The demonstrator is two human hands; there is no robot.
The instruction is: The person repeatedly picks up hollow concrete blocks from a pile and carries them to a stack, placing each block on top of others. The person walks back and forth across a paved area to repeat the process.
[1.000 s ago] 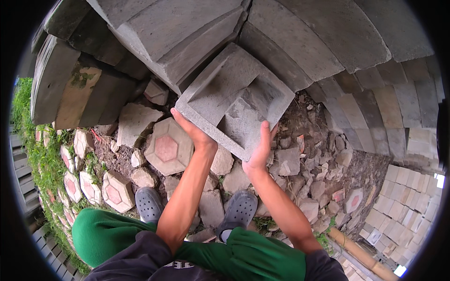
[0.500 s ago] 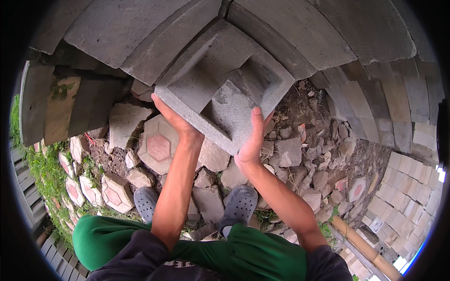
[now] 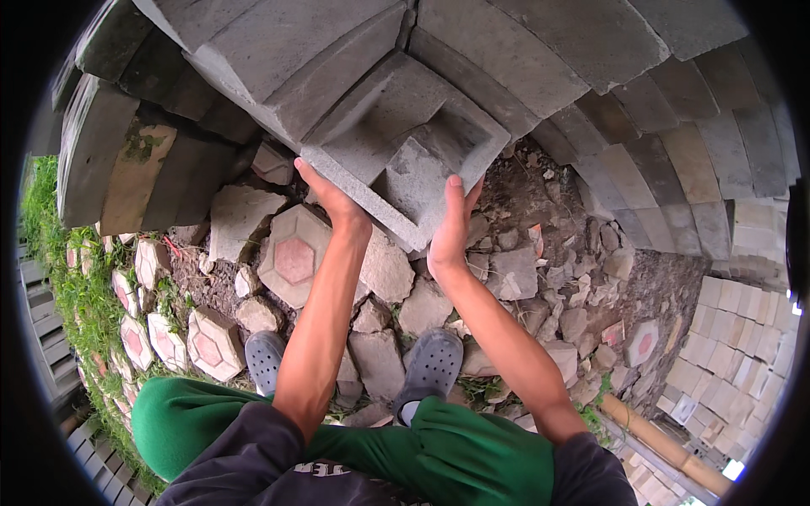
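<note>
I hold a grey concrete block point(image 3: 405, 143) with square recesses in front of me, tilted, its hollow side facing me. My left hand point(image 3: 333, 198) grips its lower left edge from beneath. My right hand point(image 3: 451, 228) presses flat against its lower right corner, fingers pointing up. The block's far end touches the stack of grey concrete slabs point(image 3: 337, 51) ahead. Below are my two grey clogs point(image 3: 430, 367) and green trousers point(image 3: 456, 455).
Broken paving pieces cover the ground, among them a hexagonal paver with a pink centre point(image 3: 294, 253) and more like it point(image 3: 213, 341) by the grass on the left. Pale bricks point(image 3: 734, 346) are stacked on the right, next to a bamboo pole point(image 3: 658, 443).
The block has risen and moved away from me, up against the slab stack. Both arms have stretched out further, with the same grip on its edges.
</note>
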